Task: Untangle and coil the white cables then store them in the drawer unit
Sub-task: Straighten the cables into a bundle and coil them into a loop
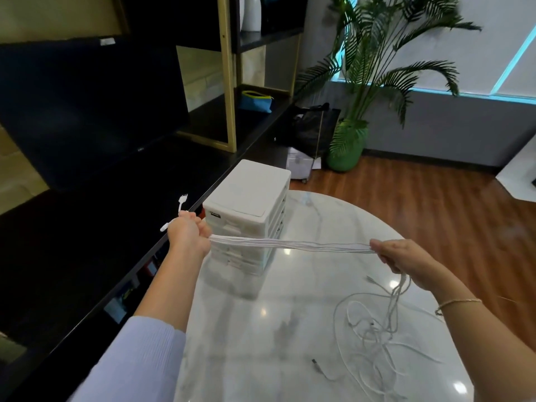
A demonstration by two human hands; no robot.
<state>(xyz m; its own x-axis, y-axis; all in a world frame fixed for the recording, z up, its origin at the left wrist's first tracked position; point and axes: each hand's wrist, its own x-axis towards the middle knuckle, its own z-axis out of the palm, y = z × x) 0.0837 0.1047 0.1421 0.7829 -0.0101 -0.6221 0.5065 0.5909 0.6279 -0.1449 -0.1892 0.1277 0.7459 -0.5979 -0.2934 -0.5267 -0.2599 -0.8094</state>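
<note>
Left hand (188,233) fisted around one end of a bundle of white cables (290,245), right hand (401,258) gripping the other end, strands pulled taut between them above the table (290,372). Slack drops from right hand into a tangle (374,332) on the tabletop. Drawer unit (248,211) sits just behind the stretched strands, at the table's far edge.

White cables (290,245): several thin strands ran taut, side by side, as one bundle in front of the unit; loose tangled loops (377,338) lay on the tabletop.
Drawer unit (249,210): white, boxy, stacked drawers, stood upright.
</note>
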